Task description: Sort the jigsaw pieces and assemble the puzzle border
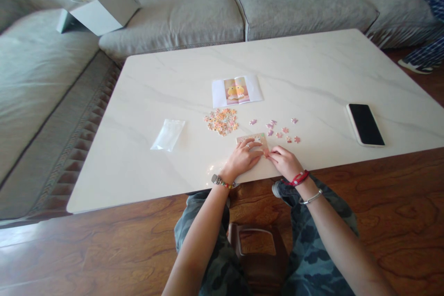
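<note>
My left hand (pixel 243 157) lies with its fingers stretched over a small, partly joined puzzle (pixel 256 138) near the table's front edge. Much of the puzzle is hidden beneath that hand. At the puzzle's right side, my right hand (pixel 285 161) has its fingertips pinched together on what looks like a pink puzzle piece (pixel 266 152). Several loose pink and purple puzzle pieces (pixel 279 135) are scattered just beyond my right hand. Farther left is a heap of orange, pink and white pieces (pixel 222 121).
A creased picture sheet (pixel 237 90) lies behind the heap. To the left is a clear plastic bag (pixel 168 135); a phone (pixel 366 125) rests at the right. Beyond the white marbled table (pixel 156 83) stands a grey sofa (pixel 187 16) with a white box (pixel 107 9). Someone's leg (pixel 428 53) shows far right.
</note>
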`<state>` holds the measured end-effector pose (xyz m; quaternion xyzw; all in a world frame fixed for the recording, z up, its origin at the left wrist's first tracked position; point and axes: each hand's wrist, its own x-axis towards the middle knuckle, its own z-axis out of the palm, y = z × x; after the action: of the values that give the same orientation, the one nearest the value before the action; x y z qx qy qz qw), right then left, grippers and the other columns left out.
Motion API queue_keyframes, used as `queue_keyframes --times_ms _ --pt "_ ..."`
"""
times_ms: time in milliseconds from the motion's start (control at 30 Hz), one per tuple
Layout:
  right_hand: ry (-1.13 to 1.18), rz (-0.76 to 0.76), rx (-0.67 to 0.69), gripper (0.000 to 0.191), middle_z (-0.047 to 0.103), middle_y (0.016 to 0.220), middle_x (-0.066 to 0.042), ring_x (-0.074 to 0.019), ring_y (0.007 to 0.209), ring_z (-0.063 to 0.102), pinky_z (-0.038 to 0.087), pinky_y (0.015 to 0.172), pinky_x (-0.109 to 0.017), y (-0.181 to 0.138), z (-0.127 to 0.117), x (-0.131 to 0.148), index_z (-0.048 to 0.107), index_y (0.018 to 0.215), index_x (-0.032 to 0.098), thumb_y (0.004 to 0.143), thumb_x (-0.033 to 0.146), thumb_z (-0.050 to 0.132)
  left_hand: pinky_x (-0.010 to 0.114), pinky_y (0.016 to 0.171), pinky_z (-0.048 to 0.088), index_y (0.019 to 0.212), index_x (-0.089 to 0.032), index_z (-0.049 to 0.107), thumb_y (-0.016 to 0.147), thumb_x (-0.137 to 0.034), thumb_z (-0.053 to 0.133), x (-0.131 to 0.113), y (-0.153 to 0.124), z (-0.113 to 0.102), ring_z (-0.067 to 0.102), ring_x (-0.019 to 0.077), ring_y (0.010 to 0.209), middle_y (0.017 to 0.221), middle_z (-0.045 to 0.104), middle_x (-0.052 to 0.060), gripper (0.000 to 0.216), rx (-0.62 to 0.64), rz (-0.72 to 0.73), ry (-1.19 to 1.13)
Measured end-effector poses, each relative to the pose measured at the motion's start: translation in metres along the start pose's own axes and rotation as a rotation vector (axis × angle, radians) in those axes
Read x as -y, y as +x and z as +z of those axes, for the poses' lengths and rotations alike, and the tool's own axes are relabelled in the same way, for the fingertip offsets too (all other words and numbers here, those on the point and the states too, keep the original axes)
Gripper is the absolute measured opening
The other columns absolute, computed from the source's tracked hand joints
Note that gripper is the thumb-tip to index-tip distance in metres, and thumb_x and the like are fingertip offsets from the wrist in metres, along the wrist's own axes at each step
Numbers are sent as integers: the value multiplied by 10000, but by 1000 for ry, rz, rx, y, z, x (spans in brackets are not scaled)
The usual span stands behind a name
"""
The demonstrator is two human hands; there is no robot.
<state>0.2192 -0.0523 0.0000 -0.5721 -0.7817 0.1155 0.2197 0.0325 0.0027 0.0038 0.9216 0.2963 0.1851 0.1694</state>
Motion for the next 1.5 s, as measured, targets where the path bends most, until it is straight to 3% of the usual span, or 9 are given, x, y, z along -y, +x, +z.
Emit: queue_keyframes --times_ms 433,600,933,1233,1400,1500 --pt "53 -12 -19 215 598 840 -59 -142 741 570 464 713 -261 0 -5 3 650 807 204 847 240 441 419 932 363 1057 -245 589 845 -255 444 5 -3 -1 381 233 1155 1176 529 52 257 -32 -64 5" --pt "38 -41 20 232 604 843 -57 -142 764 577 472 732 -263 1 -6 3 639 867 217 863 242 409 433 940 332 1155 -302 528 852 -268 440 1 -1 -4 354 246 1179 1232 490 38 317 -19 -77 34" --pt "-9 -74 37 252 625 782 -67 -144 749 587 467 715 -259 2 -5 3 632 867 197 864 185 380 476 959 267 1103 -364 560 867 -298 425 -4 1 -3 327 260 1219 1255 497 -3 280 -13 -75 66" --pt "51 -13 -154 220 627 735 -45 -145 683 582 460 674 -266 -1 -11 -5 626 818 212 821 155 413 524 966 228 1088 -373 563 870 -274 414 -4 1 -1 293 267 1257 1219 539 -5 281 1 -104 61" --pt "-70 238 -403 220 635 777 -76 -169 683 564 452 675 -302 2 -31 -50 628 800 183 819 211 411 532 976 202 1137 -364 526 865 -243 409 -4 0 -1 274 273 1263 1252 509 -4 319 20 -95 42" --pt "-126 353 -420 198 619 752 -91 -194 687 550 451 678 -337 6 -35 -76 635 771 161 792 231 451 536 983 185 1180 -350 489 864 -225 399 -5 0 -2 264 275 1264 1278 483 0 352 35 -99 36"
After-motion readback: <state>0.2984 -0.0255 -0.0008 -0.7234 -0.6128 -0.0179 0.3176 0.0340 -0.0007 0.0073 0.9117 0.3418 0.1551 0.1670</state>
